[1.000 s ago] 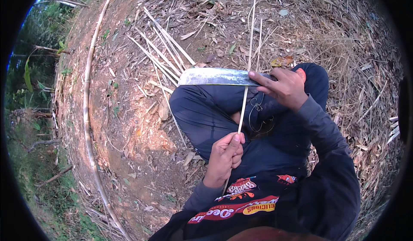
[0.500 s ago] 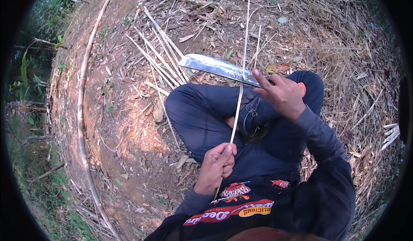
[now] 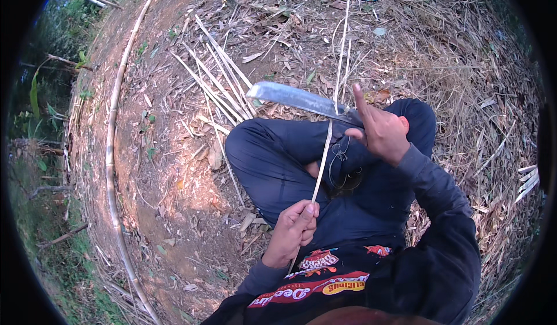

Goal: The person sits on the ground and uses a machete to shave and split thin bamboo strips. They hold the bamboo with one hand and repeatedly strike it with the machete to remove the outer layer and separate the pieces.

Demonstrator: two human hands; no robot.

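My left hand is closed around the lower part of a long, thin, pale bamboo strip, just in front of my shirt. The strip runs up and away over my crossed legs and meets the edge of a machete. My right hand holds that machete near my right knee, its broad grey blade pointing left. The index finger and thumb stick out, while the other fingers fold toward the handle, mostly hidden. A red handle end shows beyond the palm.
Several split bamboo strips lie on the ground beyond my left knee. A long bamboo pole stretches along the left side. Dry leaves and shavings litter the ground. More cut pieces lie at the far right.
The machete has shifted slightly right and down along the strip. My right index finger now points up, off the blade. The strip's far part has swung right; my left hand moved slightly.
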